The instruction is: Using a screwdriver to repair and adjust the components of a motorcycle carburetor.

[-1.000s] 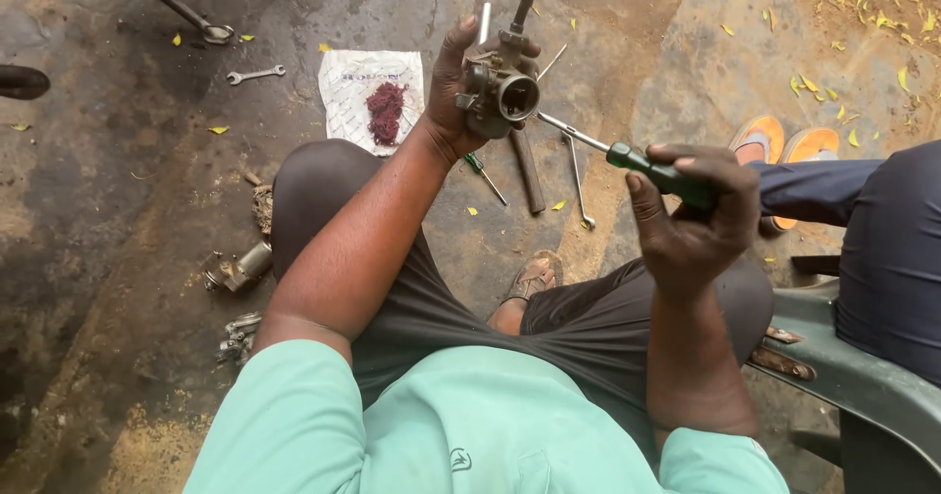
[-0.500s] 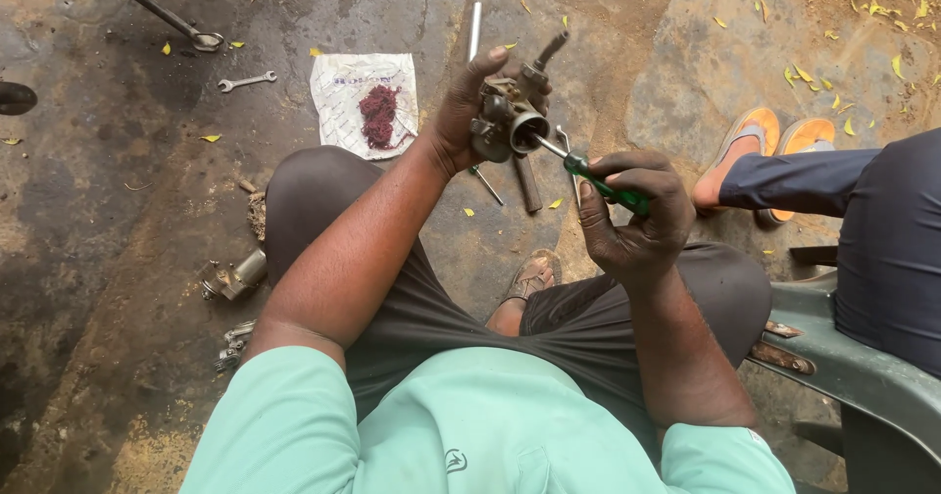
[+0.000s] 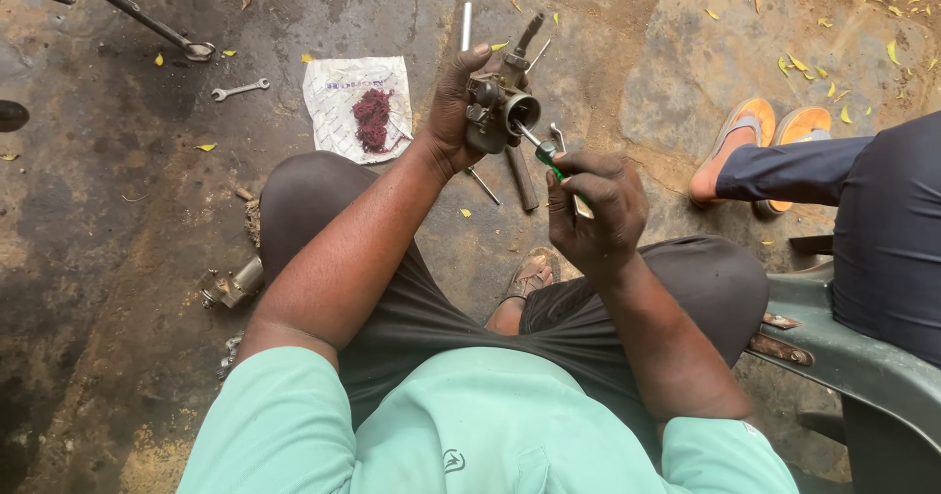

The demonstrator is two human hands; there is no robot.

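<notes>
The carburetor [image 3: 498, 112], a grimy metal body with a round open bore, is held up above the person's knees, clasped firmly in the left hand [image 3: 453, 112]. The right hand [image 3: 593, 215] is closed around a green-handled screwdriver [image 3: 545, 151] whose shaft runs into the bore. The step in hand looks like working a part inside; next calls for steady turning with the tip seated. Left of the carburetor lies a white paper [image 3: 358, 107] bearing a reddish clump, farther left a small spanner [image 3: 240, 89].

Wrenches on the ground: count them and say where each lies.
2. A small open-ended wrench lies left of the white bag; a long wrench lies at top left, partly out of frame. Others may be hidden.
</notes>
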